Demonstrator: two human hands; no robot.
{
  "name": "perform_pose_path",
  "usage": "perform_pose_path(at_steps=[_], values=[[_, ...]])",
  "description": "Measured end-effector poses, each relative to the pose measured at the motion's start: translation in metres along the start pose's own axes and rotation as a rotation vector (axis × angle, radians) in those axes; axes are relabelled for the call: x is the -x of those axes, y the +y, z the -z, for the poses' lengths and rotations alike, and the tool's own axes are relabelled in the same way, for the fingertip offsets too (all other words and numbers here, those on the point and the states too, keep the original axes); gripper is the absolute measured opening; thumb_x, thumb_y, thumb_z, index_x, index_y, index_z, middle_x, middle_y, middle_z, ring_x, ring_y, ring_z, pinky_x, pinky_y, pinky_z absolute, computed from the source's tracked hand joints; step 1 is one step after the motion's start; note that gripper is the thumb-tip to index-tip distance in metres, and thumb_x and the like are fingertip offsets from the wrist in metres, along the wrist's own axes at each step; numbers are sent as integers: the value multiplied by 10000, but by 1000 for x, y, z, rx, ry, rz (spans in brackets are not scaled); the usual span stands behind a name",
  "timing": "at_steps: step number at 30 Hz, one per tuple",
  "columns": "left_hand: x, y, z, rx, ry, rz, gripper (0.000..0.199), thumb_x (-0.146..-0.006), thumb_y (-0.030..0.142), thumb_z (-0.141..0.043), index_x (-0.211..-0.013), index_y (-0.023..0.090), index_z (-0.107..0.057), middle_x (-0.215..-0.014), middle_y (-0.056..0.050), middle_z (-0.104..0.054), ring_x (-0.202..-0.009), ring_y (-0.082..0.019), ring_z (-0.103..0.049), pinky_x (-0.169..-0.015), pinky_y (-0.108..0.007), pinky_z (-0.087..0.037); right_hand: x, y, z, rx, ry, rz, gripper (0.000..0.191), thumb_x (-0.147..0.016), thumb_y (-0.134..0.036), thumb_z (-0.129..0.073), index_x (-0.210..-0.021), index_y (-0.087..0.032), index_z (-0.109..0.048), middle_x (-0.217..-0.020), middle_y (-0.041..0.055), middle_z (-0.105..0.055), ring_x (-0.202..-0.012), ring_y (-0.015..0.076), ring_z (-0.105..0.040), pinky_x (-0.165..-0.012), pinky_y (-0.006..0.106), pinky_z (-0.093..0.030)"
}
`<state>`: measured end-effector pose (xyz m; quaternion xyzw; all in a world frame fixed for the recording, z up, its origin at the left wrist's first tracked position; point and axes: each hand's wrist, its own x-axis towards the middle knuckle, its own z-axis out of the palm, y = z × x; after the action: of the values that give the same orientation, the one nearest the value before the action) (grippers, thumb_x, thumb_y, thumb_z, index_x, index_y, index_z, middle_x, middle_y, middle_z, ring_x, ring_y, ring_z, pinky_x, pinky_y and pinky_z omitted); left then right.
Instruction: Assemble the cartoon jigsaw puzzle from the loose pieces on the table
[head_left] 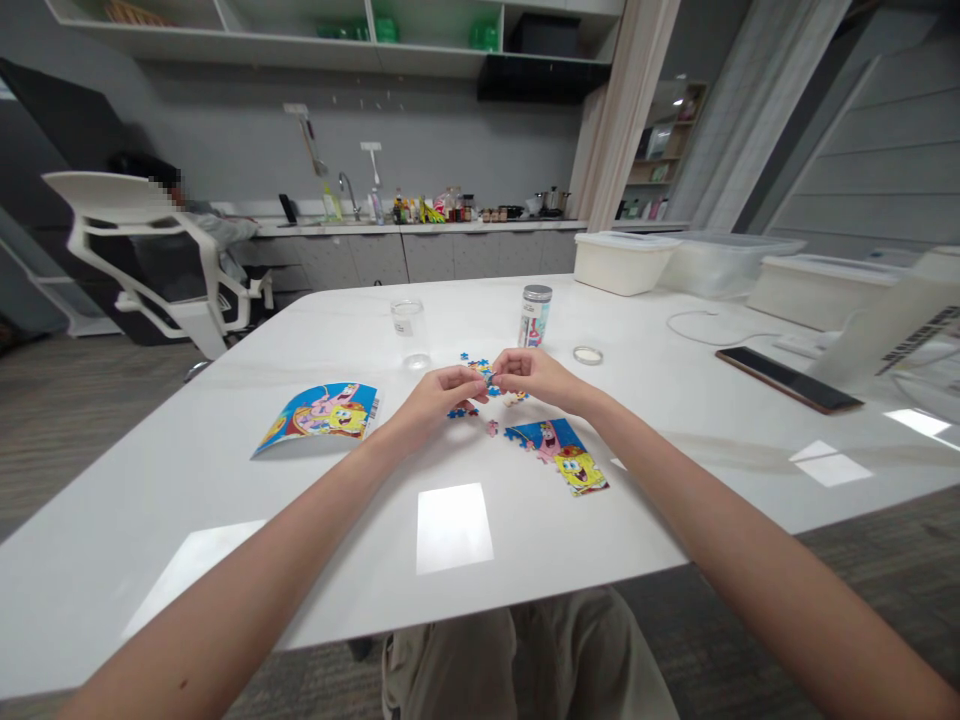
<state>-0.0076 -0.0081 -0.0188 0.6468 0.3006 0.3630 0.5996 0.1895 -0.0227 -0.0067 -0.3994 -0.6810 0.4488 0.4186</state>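
Observation:
My left hand and my right hand meet above a loose heap of jigsaw puzzle pieces, fingertips pinched together. A small dark-blue puzzle piece shows between the fingers of both hands. Nearer to me, right of the heap, lies a partly joined puzzle with a pink and a yellow cartoon figure on blue. One loose pink piece rests just left of it. Further left, a slightly curled picture sheet bears similar figures.
Behind the hands stand an open clear jar and a lidded printed canister. A round lid lies to the right. A phone and storage boxes occupy the right side. Someone sits in a white chair beyond the table.

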Motion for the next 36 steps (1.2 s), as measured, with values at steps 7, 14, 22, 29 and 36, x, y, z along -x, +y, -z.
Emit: perform_pose_path(at_steps=[7,14,22,29,36], values=[[-1,-5,2,-50,-21,10,331,-656,440,-781,-777,149,-678,-766,-31,-683,-720,-141,-601,-653,-255,-428,1,-3,1,-9,-35,17,174,-722,-299,-713,-789,-146,-664,-727,4,-664,-667,108,-573,-627,255,-419],[1,-3,2,-101,3,4,330,-654,445,-777,-761,152,-670,-738,-24,-680,-686,-135,-592,-643,-254,-428,3,-5,2,67,-89,41,197,-757,-286,-694,-905,-158,-718,-768,12,-668,-678,107,-567,-616,255,-429],[2,-5,3,-133,-16,0,337,-677,460,-760,-779,144,-698,-740,-46,-699,-679,-137,-603,-641,-257,-435,1,-3,3,-79,-58,24,350,-635,-164,-779,-961,-170,-654,-791,2,-678,-753,123,-626,-735,282,-506],[3,-2,2,-156,-23,40,316,-679,450,-758,-756,146,-723,-745,-62,-714,-674,-137,-598,-665,-267,-450,1,-6,1,-109,18,8,277,-617,-192,-795,-848,-171,-643,-811,10,-686,-756,128,-642,-741,291,-514],[5,-2,-1,-180,-44,41,319,-664,431,-775,-794,144,-728,-747,-65,-718,-679,-145,-605,-660,-272,-454,1,-8,-4,-121,9,4,244,-632,-239,-803,-760,-155,-613,-697,-18,-650,-647,95,-595,-672,263,-485]])
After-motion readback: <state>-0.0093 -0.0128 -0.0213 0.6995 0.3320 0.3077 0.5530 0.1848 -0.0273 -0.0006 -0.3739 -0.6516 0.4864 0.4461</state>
